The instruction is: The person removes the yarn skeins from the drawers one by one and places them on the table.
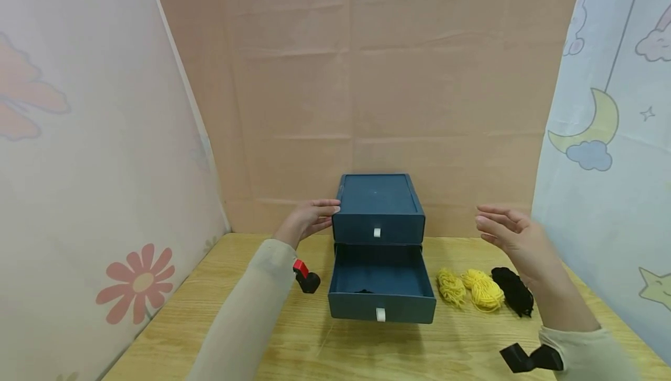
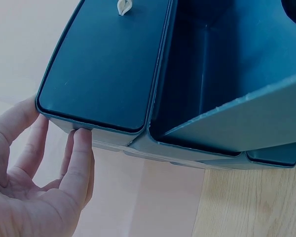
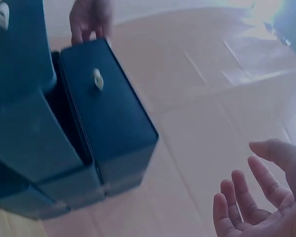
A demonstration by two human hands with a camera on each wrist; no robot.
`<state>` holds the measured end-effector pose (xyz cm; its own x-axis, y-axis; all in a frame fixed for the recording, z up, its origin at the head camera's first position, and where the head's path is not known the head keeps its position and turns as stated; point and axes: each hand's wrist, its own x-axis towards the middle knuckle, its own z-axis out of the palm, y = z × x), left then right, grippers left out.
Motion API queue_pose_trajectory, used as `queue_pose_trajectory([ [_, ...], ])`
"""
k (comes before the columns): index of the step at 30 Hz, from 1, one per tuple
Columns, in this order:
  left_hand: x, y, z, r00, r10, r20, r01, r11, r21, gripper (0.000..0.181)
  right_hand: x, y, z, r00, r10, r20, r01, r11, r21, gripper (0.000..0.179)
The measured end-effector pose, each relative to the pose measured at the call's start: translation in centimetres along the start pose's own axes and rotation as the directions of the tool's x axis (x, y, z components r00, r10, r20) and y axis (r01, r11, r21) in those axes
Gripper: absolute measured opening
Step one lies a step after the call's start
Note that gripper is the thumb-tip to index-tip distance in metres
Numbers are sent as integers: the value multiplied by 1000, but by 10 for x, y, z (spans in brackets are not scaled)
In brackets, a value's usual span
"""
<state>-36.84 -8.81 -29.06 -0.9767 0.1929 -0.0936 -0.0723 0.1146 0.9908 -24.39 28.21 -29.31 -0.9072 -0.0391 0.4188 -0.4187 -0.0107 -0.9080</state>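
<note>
Mid-frame in the head view, the left hand (image 1: 310, 219), fingers loosely extended, rests against the cabinet (image 1: 380, 193) without gripping; the lower drawer (image 1: 353, 306) stands pulled out. Frame right, the right hand (image 1: 516, 242) is relaxed, holding nothing, near yarn (image 1: 484, 292)

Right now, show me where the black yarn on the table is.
In the head view, the black yarn lies on the table right of the drawer box, at the right of two yellow bundles.
</note>
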Motion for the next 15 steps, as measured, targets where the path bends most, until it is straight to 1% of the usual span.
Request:
queue_pose_trajectory([
  [3,0,0,0,1000,-1,2,1,1000,-2,30,-2,-3,20,999,-41,20,42,998,-52,22],
  [5,0,0,0,1000,-2,3,2,1000,-2,30,-4,-2,32,999,-38,27,40,997,-64,21],
  [6,0,1,0,1000,-3,4,3,1000,-5,30,-5,-2,38,999,-30,31,32,997,-71,21],
  [8,-1,1,0,1000,-7,1,7,1000,-14,30,-7,1,48,999,-2,41,7,993,-121,23],
  [12,-2,2,0,1000,-10,-3,10,1000,-24,29,-9,9,68,993,71,91,-51,978,-202,33],
  [13,-2,2,0,1000,-8,-2,8,1000,-22,29,-9,11,72,990,80,113,-55,977,-208,36],
  [15,-3,2,1,1000,-2,-2,2,1000,-11,29,-7,17,80,983,93,161,-63,981,-182,41],
])
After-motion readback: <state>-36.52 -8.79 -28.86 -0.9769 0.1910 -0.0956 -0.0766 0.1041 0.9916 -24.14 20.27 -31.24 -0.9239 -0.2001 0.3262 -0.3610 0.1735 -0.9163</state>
